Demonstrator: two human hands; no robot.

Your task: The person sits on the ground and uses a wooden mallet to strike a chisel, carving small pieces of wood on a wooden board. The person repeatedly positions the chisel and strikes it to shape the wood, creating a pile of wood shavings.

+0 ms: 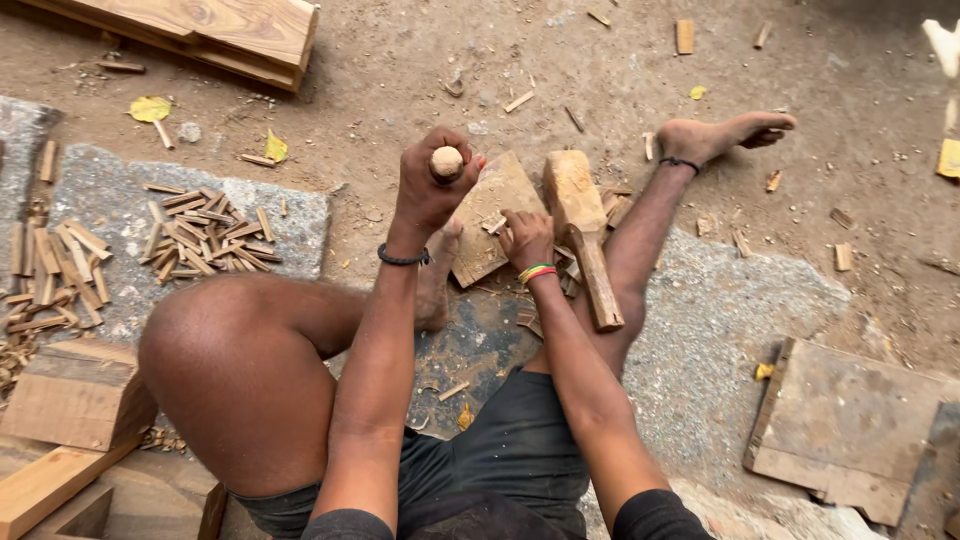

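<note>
My left hand [428, 187] is closed round a wooden-handled tool [447, 162], its rounded handle end pointing up at me. The tool's lower end is hidden behind the hand. Just to the right, my right hand [526, 238] rests with curled fingers on a flat wooden block [492, 205] lying on the ground; a small wood piece [494, 226] sits at its fingertips. A wooden mallet [583, 230] lies beside the right hand, handle toward me. I sit on the ground, left foot against the block's near edge, right leg stretched out.
Several short wood sticks [205, 233] lie piled on a stone slab [300, 215] at left. Stacked planks [215, 30] are at top left, wood blocks [78, 395] at bottom left, a worn board [850, 425] at bottom right. Chips litter the dirt.
</note>
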